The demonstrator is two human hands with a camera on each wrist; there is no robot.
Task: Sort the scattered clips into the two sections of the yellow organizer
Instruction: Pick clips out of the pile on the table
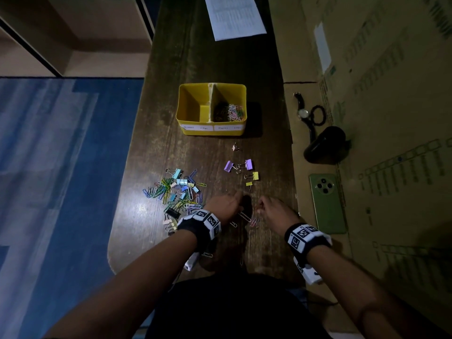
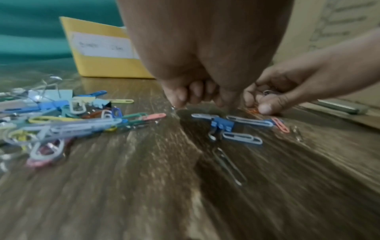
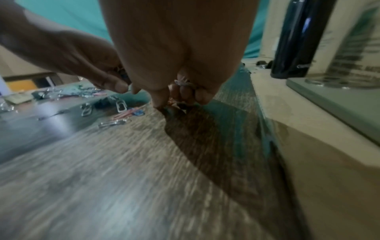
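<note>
The yellow organizer (image 1: 211, 129) stands mid-table; its left section is empty and its right section holds paper clips (image 1: 231, 111). A mixed pile of paper clips and binder clips (image 1: 179, 192) lies to the left of my hands. Purple binder clips (image 1: 228, 165) and yellow binder clips (image 1: 255, 176) lie just beyond my hands. My left hand (image 1: 238, 196) has its fingers curled, tips down at the table (image 2: 197, 99), with small metal clips in its grip (image 3: 121, 71). My right hand (image 1: 260, 206) holds gathered paper clips (image 3: 182, 82) and pinches an orange one at the table (image 2: 252, 111).
Loose paper clips (image 2: 242, 138) and a blue binder clip (image 2: 221, 124) lie under my wrists. On the cardboard to the right are a green phone (image 1: 327, 204), a black case (image 1: 325, 145) and a watch (image 1: 303, 112). A paper sheet (image 1: 234, 15) lies at the far end. The table's left edge drops to blue floor.
</note>
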